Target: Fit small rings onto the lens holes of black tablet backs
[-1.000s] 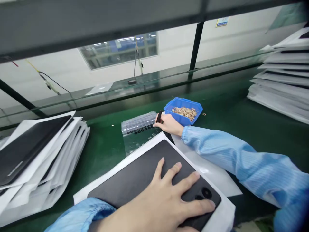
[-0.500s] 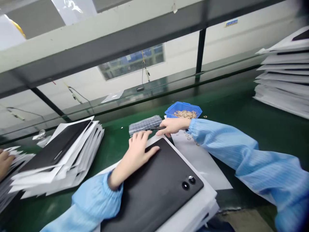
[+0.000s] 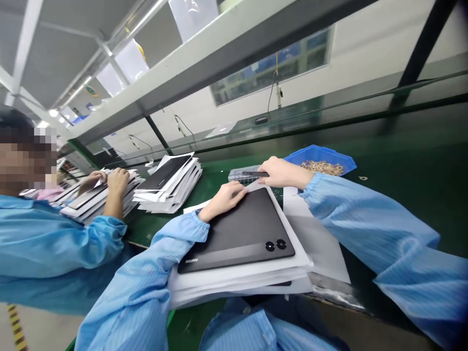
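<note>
A black tablet [image 3: 237, 224] lies back side up, with two round camera lenses at its near right corner. It rests on a stack of white foam sleeves [image 3: 241, 282]. My left hand [image 3: 224, 199] lies at the tablet's far edge, fingers bent over the edge and thumb close to them. Just beyond the far right corner, my right hand [image 3: 283, 171] grips a slim dark tool [image 3: 255, 174] that looks like tweezers; its tip points left. Close behind both hands is a clear plastic blister tray [image 3: 237, 174].
A blue bin [image 3: 345, 159] of small tan ring-like parts stands behind my right wrist. A white sheet [image 3: 321, 243] lies right of the stack. At left are another tablet stack [image 3: 171, 195] and a co-worker's hands [image 3: 117, 181] on a further stack. A shelf beam [image 3: 219, 63] crosses above.
The view has swung left and back, bringing the co-worker into sight. My left fingers, spread on the tablet before, are now drawn together at its far edge. My right hand still holds the dark tool.
</note>
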Tool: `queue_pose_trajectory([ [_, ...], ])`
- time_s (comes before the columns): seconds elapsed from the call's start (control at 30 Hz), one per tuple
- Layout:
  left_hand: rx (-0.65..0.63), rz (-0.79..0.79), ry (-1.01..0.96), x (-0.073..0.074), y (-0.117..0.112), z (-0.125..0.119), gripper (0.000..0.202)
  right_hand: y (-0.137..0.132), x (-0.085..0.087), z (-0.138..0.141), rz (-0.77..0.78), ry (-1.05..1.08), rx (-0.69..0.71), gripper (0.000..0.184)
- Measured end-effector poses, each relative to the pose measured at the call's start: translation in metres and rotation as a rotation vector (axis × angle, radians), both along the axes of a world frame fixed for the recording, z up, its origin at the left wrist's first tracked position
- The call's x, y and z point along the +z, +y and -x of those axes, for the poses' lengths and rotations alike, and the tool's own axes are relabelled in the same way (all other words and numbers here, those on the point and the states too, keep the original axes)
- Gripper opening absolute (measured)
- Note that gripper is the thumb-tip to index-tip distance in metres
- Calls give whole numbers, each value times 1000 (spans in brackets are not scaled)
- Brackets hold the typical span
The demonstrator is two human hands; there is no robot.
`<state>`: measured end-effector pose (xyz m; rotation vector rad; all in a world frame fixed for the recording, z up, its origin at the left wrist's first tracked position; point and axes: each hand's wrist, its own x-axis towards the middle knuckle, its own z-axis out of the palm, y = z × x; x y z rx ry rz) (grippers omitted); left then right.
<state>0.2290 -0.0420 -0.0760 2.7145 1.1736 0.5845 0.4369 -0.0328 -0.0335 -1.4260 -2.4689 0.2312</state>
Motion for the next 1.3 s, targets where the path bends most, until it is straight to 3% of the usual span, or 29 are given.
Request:
queue_pose_trajectory([
  [0.17,123,2,4,-1,-2,4,25,1,2,3,70,132,-8,21],
  [0.27,186,5,9,0,-3,4,26,-1,4,3,170,257,-1,33],
  [0.47,316,-54,-49,15,-4,13,26,-3,6,-4,360,557,-15,50],
  [0.7,465,-108,-174,30,-2,28,28,-23,10,18,667,800,217,62],
  [0.9,545,32,-193,36,5,43,30,-29,12,26,678,1029,119,50],
  [1.07,666,145,-241,36,-15,80,31,-17,18,5,670,1169,43,43],
  [1.2,797,129,-326,32,-28,103,32,-9,15,-3,764,1235,96,40],
  [1.3,900,55,-403,49,-28,119,34,-5,12,-3,810,1290,128,33],
])
